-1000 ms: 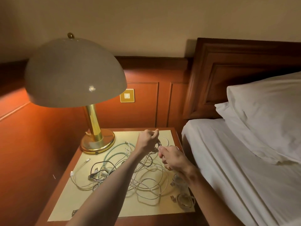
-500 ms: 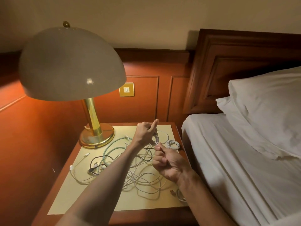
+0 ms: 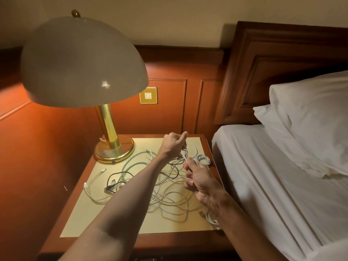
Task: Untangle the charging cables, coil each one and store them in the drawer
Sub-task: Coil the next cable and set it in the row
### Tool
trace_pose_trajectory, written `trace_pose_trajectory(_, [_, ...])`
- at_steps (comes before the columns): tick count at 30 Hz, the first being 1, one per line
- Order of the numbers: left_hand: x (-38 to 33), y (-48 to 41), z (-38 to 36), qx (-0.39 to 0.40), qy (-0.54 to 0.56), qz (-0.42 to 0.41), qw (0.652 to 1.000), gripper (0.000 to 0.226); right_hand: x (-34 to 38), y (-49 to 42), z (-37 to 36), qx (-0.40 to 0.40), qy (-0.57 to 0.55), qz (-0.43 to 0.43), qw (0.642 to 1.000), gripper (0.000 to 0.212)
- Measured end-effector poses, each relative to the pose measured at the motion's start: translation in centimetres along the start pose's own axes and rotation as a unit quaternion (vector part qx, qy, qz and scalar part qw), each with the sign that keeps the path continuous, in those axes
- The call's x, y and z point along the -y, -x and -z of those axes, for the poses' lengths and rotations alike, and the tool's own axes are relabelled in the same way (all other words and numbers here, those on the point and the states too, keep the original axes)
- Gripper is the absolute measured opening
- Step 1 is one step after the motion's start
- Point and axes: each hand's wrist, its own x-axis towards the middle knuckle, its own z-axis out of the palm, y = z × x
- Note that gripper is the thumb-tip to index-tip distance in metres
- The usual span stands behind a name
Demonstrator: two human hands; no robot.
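Observation:
A tangle of white cables point(image 3: 169, 200) lies spread over the nightstand's cream top point(image 3: 94, 213), mixed with a mint-green cable point(image 3: 131, 161) and a black cable point(image 3: 116, 176). Above the tangle, my left hand point(image 3: 172, 146) grips a small bunch of white cable loops point(image 3: 185, 153). My right hand point(image 3: 197, 179) pinches the same white cable just below that bunch. A coiled white cable point(image 3: 202, 159) sits at the nightstand's back right. Another small white coil point(image 3: 211, 218) lies at the front right, partly under my right forearm. The drawer is not in view.
A brass lamp point(image 3: 113, 147) with a wide dome shade point(image 3: 81, 63) stands at the back left of the nightstand. A bed with white sheets point(image 3: 273, 185) and pillows point(image 3: 310, 119) runs along the right side. Wood panelling with a switch plate point(image 3: 148, 95) is behind.
My right hand has drawn back toward me, then come forward again to the white cable under my left hand. My left hand has kept its grip on the loops. The camera has shifted slightly.

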Motion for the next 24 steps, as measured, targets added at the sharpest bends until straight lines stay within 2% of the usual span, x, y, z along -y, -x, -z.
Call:
trace_pose_trajectory(2, [0.1,0.0,0.0,-0.001,-0.004,-0.002,1.0,0.056,0.2,0.0,0.4,0.001,0.039,0.013,0.999,0.033])
trace_pose_trajectory(5, [-0.5,0.0,0.9,0.02,-0.013,0.018,1.0,0.055,1.0,-0.2,2.0,0.008,0.168,0.055,0.984,0.036])
trace_pose_trajectory(8, [-1.2,0.6,1.7,0.097,0.007,0.077,0.992,0.054,1.9,-0.9,4.2,0.013,0.315,0.078,0.946,0.038])
trace_pose_trajectory(12, [-1.3,1.5,1.2,0.101,-0.015,0.103,0.989,0.058,2.0,-2.3,6.0,-0.068,0.451,0.133,0.88,0.021])
trace_pose_trajectory(16, [-1.8,1.6,-0.3,0.107,-0.055,0.108,0.987,0.054,1.5,-3.4,6.1,-0.132,0.489,0.25,0.825,0.033])
trace_pose_trajectory(17, [-2.1,1.6,-0.5,0.104,-0.063,0.103,0.987,0.056,1.5,-3.7,6.1,-0.133,0.486,0.263,0.823,0.036])
trace_pose_trajectory(21, [-2.8,0.3,-1.9,0.087,-0.075,0.081,0.99,0.059,2.8,-4.8,6.7,-0.119,0.422,0.254,0.862,0.038])
trace_pose_trajectory(24, [-3.7,-0.8,-3.1,0.097,-0.043,0.086,0.991,0.051,3.9,-6.4,8.2,-0.175,0.415,0.267,0.852,0.03])
